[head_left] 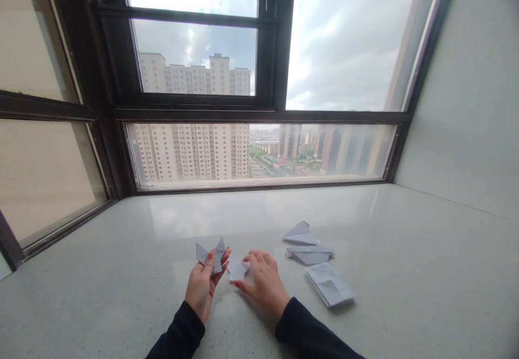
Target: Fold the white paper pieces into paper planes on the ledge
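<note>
My left hand (205, 283) pinches a folded paper figure (216, 261) between thumb and fingers, just above the white sill. Two pointed tips stick up from it like ears. Close on its right is a second folded white paper piece (237, 270), low at the sill surface. The thumb and fingertips of my right hand (263, 280) grip its right edge, covering part of it. Whether this piece rests fully on the sill I cannot tell.
To the right lie a folded paper plane (300, 233), a flat folded paper (310, 254) and a small stack of folded paper (330, 285). The pale stone sill (121, 272) runs back to a dark window frame (259, 115), with a wall (466, 132) on the right.
</note>
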Motion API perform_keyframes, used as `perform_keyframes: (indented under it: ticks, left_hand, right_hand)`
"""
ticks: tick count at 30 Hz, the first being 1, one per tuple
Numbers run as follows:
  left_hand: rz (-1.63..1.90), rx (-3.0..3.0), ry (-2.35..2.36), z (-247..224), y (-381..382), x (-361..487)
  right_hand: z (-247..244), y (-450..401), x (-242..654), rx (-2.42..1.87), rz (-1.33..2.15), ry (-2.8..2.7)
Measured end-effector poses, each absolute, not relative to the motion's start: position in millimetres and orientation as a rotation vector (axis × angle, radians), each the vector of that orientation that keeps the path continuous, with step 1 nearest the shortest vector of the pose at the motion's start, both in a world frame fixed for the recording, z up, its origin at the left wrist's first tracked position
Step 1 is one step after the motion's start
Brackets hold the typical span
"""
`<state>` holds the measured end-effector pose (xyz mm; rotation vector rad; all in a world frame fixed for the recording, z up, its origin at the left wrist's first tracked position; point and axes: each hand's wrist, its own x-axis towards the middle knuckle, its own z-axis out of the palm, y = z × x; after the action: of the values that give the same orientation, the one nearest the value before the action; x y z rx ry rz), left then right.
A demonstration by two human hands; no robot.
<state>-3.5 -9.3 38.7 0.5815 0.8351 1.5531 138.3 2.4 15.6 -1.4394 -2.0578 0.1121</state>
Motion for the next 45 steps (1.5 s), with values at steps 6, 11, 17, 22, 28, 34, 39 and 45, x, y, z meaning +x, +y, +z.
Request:
perform_keyframes:
  ticks: [6, 11, 17, 22, 28, 34, 39, 45]
  left_hand:
    - [1.523, 0.585, 0.863, 36.9, -7.6, -3.9]
    - [1.551, 0.573, 0.856, 34.9, -8.1, -3.7]
    - [1.554, 0.572, 0.845, 36.8, -9.6, -2.7]
    - [1.57, 0.577, 0.845, 37.0, -8.9, -2.4]
    - [1.577, 0.573, 0.856, 37.8, -8.6, -2.9]
    - [1.581, 0.562, 0.868, 40.7, -9.8, -2.5]
    - [1.621, 0.522, 0.879, 41.6, -9.6, -1.9]
    - [1.574, 0.519, 0.898, 38.4, -9.9, -2.4]
  right_hand:
    - [13.9, 1.9, 136.9, -1.454, 0.224, -2.065]
    - [11.3, 1.9, 136.5, -1.441, 0.178, -2.059]
    - [7.7, 2.1, 137.7, -1.469, 0.09, -2.095]
    - [13.0, 2.8, 137.6, -1.46, 0.166, -2.044]
    - [16.9, 2.6, 135.6, -1.421, 0.201, -1.95]
    - [22.5, 2.6, 135.3, -1.4, 0.258, -1.928]
    - [28.7, 1.1, 136.1, -1.312, 0.261, -1.857]
    - [36.8, -3.6, 136.8, -1.127, 0.225, -1.746]
